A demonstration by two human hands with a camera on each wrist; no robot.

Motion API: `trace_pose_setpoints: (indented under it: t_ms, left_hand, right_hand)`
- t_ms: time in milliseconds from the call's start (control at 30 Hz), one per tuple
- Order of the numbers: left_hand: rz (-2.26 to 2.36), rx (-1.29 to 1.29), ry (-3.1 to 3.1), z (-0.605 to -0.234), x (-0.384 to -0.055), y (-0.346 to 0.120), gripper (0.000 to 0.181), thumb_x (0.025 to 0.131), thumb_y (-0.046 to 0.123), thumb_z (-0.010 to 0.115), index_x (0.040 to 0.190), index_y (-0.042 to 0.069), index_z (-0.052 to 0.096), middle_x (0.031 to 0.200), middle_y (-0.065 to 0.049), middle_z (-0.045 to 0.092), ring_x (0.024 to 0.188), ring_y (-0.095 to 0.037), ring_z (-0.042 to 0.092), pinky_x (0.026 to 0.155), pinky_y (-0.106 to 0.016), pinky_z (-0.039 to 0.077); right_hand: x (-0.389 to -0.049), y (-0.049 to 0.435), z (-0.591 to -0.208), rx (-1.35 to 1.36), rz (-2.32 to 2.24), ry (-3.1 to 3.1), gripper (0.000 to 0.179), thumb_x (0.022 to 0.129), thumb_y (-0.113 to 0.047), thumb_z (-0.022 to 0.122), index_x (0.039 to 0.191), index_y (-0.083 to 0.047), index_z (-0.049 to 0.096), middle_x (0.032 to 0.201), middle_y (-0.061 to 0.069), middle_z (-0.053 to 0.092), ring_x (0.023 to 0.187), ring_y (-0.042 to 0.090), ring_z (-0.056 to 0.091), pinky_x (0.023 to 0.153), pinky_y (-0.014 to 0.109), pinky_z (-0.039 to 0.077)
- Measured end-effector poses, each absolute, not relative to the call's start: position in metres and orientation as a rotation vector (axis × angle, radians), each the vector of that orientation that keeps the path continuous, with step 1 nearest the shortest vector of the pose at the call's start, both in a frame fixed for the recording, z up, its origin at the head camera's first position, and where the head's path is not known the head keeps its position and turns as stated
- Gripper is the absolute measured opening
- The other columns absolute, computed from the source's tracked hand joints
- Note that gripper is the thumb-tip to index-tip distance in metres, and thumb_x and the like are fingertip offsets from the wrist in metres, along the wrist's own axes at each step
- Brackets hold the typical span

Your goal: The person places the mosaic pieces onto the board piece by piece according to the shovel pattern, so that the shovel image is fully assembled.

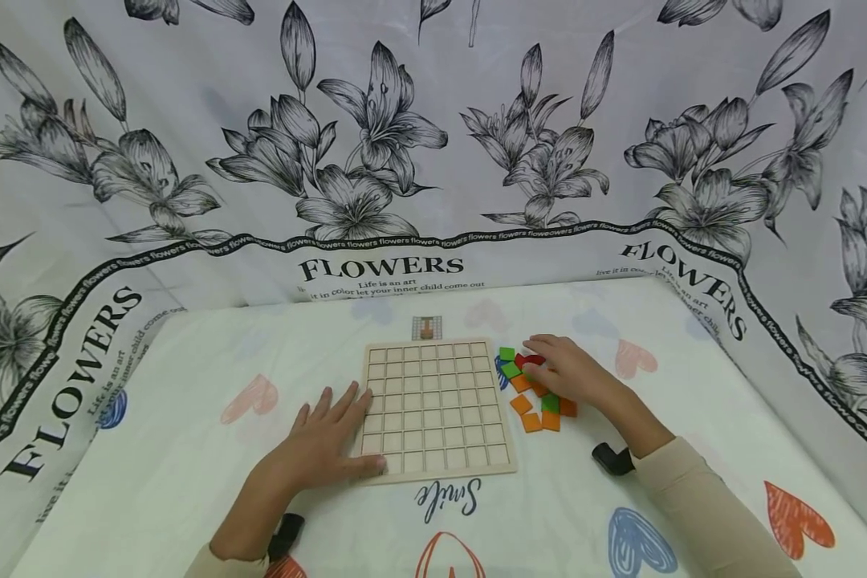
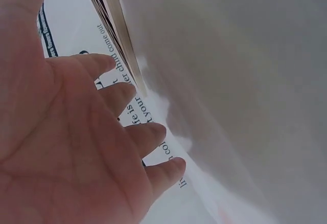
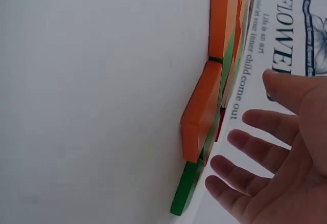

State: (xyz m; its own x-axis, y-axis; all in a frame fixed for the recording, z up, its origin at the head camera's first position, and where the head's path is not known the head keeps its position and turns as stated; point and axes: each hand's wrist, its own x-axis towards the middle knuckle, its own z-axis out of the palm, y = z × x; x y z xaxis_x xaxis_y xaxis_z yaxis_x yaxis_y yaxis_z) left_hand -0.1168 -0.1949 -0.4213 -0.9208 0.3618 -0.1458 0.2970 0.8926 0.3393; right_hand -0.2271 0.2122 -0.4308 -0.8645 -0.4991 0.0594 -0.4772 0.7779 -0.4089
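Observation:
A square wooden grid board lies flat on the cloth in the head view. My left hand rests along its left side, fingers spread and thumb over the lower left corner. To the right of the board is a loose pile of small square tiles: green, orange and red. Over the far right of this pile hovers or rests my right hand, fingertips by the red tiles; exact contact is hidden. The right wrist view shows its fingers loosely extended beside orange tiles and a green tile.
Beyond the board's far edge lies a small gridded picture card. The white cloth has printed hearts and the word "Smile". A flower-printed curtain stands behind and at both sides. Each wrist carries a black device.

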Motion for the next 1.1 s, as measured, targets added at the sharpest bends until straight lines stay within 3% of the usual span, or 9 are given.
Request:
trace_pose_setpoints:
  t_ms: [167,367,767,1100]
  left_hand:
    - [0.431,0.466,2.828,-0.425,-0.117,-0.194,0.113,0.076,0.079,0.063,0.159,0.009,0.03,0.163,-0.017,0.022,0.145,-0.055,0.013,0.109,-0.075,0.013]
    - [0.422,0.462,2.805,-0.427,-0.116,-0.194,0.12,0.071,0.081,0.066,0.159,0.01,0.028,0.164,-0.015,0.022,0.145,-0.055,0.011,0.109,-0.075,0.013]
    - [0.384,0.479,2.788,-0.43,-0.117,-0.195,0.133,0.063,0.085,0.068,0.161,0.007,0.02,0.166,-0.011,0.016,0.146,-0.054,0.009,0.11,-0.075,0.012]
    - [0.398,0.466,2.772,-0.425,-0.121,-0.192,0.134,0.063,0.081,0.072,0.16,0.006,0.019,0.166,-0.012,0.014,0.148,-0.049,0.008,0.113,-0.071,0.01]
  right_hand:
    - [-0.244,0.21,-0.435,-0.858,-0.751,2.894,0.038,0.101,-0.017,0.062,0.132,0.005,0.062,0.112,0.016,0.064,0.1,0.031,0.057,0.085,0.047,0.052]
    - [-0.26,0.206,-0.437,-0.814,-0.811,2.845,0.033,0.099,-0.016,0.065,0.126,0.002,0.068,0.09,0.003,0.059,0.077,0.017,0.052,0.066,0.032,0.048]
    - [-0.267,0.184,-0.436,-0.772,-0.677,2.881,0.029,0.094,-0.022,0.073,0.116,-0.003,0.076,0.086,0.002,0.059,0.07,0.016,0.048,0.061,0.03,0.043]
    - [-0.271,0.181,-0.432,-0.698,-0.807,2.804,0.017,0.093,-0.018,0.074,0.106,-0.006,0.075,0.091,0.002,0.067,0.08,0.017,0.06,0.07,0.032,0.054]
